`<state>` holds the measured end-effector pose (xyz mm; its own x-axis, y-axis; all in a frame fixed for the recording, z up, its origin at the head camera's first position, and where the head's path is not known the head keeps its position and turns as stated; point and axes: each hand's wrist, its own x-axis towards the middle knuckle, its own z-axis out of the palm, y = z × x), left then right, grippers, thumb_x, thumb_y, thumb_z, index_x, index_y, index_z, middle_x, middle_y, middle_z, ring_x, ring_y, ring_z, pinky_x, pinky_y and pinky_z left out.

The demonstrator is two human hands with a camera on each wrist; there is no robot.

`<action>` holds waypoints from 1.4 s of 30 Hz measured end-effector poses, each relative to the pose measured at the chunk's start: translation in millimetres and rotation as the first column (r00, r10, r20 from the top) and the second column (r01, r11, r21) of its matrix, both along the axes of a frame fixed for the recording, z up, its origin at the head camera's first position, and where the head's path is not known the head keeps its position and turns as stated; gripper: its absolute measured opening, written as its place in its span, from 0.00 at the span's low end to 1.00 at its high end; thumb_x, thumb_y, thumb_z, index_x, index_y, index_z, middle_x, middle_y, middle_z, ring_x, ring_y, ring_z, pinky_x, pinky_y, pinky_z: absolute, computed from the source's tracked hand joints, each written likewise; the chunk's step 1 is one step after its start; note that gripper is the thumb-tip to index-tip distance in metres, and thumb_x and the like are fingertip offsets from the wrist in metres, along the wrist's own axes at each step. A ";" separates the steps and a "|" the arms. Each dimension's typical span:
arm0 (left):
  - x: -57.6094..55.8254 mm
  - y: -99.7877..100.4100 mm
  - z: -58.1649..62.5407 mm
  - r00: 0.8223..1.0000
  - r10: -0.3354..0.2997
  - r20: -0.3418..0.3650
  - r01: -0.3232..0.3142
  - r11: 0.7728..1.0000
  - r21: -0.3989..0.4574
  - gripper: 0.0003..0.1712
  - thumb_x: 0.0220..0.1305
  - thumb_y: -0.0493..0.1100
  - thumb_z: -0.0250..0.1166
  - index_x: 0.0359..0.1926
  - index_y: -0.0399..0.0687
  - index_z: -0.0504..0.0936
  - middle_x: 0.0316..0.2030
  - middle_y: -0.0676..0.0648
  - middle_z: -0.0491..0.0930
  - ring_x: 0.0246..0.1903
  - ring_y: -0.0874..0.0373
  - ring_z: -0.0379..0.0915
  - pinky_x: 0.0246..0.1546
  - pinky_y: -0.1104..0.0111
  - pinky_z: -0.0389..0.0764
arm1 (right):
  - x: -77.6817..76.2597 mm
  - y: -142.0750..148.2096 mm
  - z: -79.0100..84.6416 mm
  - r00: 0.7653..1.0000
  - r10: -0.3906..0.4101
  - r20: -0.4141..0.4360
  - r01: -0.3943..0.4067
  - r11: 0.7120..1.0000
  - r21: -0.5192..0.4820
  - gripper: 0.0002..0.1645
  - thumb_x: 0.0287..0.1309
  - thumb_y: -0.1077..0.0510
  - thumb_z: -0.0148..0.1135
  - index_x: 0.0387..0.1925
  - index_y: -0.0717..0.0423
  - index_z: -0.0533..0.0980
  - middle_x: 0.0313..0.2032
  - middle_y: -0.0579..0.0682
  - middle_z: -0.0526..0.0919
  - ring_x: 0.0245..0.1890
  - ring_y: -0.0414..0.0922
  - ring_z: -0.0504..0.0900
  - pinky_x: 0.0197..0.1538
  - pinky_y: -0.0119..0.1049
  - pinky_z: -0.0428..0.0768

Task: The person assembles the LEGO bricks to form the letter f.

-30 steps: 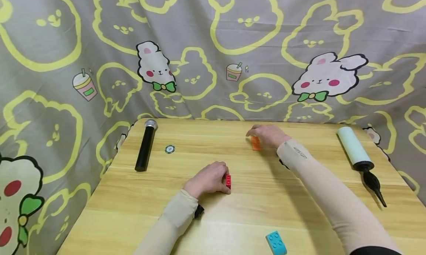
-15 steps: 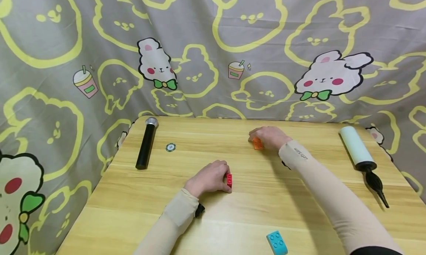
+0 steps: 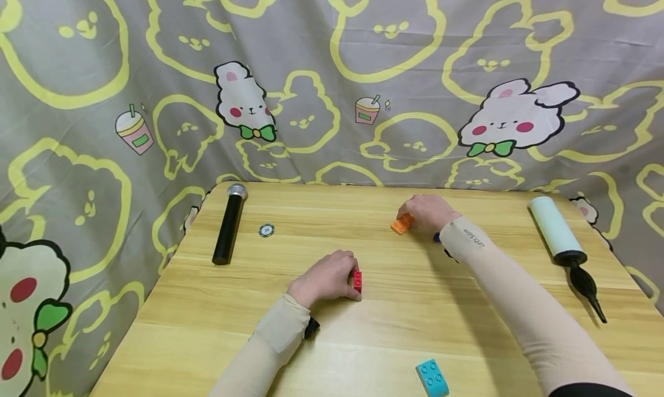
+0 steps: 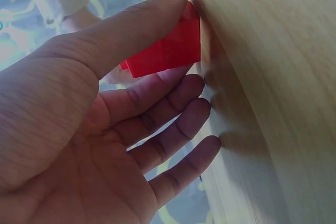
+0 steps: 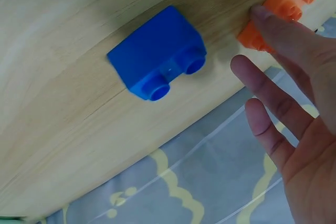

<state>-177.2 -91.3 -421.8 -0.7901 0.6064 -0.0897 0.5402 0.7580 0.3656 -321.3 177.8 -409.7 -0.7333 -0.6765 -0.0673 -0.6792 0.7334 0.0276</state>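
Note:
My left hand (image 3: 324, 279) pinches a red toy building brick (image 4: 170, 51) between thumb and index finger, close to the tabletop near the middle. The other fingers of that hand reach loosely beside it. Farther back and to the right, my right hand (image 3: 428, 212) grips an orange studded brick (image 5: 278, 11), its thumb on the near side of the brick. A blue brick with two studs showing (image 5: 157, 51) lies on the table beside the right hand. In the head view, the right wrist mostly hides this blue brick (image 3: 437, 237).
A teal brick (image 3: 432, 377) lies at the table's front. On the left are a black microphone (image 3: 228, 227) and a poker chip (image 3: 267, 230). A pale hand pump with a black nozzle (image 3: 557, 230) lies at the right. A patterned curtain (image 3: 311, 40) stands behind the wooden table (image 3: 207, 339).
My right hand has shifted slightly right, and the orange brick has turned to a slant in its fingers. Some of the blue brick now shows by the wrist. The left hand stays in place.

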 end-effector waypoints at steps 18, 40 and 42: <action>-1.8 0.0 -1.8 1.000 -0.015 -0.003 0.015 1.000 0.008 0.21 0.48 0.53 0.80 0.30 0.50 0.76 0.29 0.56 0.70 0.33 0.60 0.65 0.33 0.70 0.69 | 37.2 -3.8 44.5 0.993 0.083 -0.085 -0.097 0.978 -0.182 0.19 0.56 0.47 0.71 0.44 0.54 0.84 0.40 0.48 0.83 0.34 0.43 0.80 0.38 0.44 0.79; -6.2 0.7 -4.9 1.000 -0.013 -0.015 0.013 0.999 0.046 0.24 0.44 0.52 0.81 0.33 0.48 0.77 0.29 0.56 0.71 0.31 0.60 0.67 0.33 0.69 0.71 | 121.5 -57.7 40.2 0.915 0.399 0.050 -0.384 0.904 -0.190 0.12 0.55 0.52 0.72 0.37 0.54 0.81 0.31 0.44 0.73 0.28 0.37 0.69 0.33 0.29 0.73; -5.8 1.1 -4.4 1.000 -0.017 -0.013 0.017 0.998 0.055 0.24 0.43 0.52 0.82 0.33 0.47 0.78 0.29 0.56 0.71 0.32 0.60 0.68 0.33 0.69 0.72 | 123.8 -62.1 35.6 0.913 0.405 0.054 -0.389 0.902 -0.187 0.11 0.55 0.51 0.71 0.36 0.53 0.81 0.30 0.43 0.72 0.27 0.37 0.68 0.32 0.28 0.72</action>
<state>-182.9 -90.3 -426.2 -0.7805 0.6234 -0.0462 0.5574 0.7276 0.3999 -197.5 115.7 -374.0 -0.3981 -0.9171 0.0209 -0.9086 0.3911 -0.1465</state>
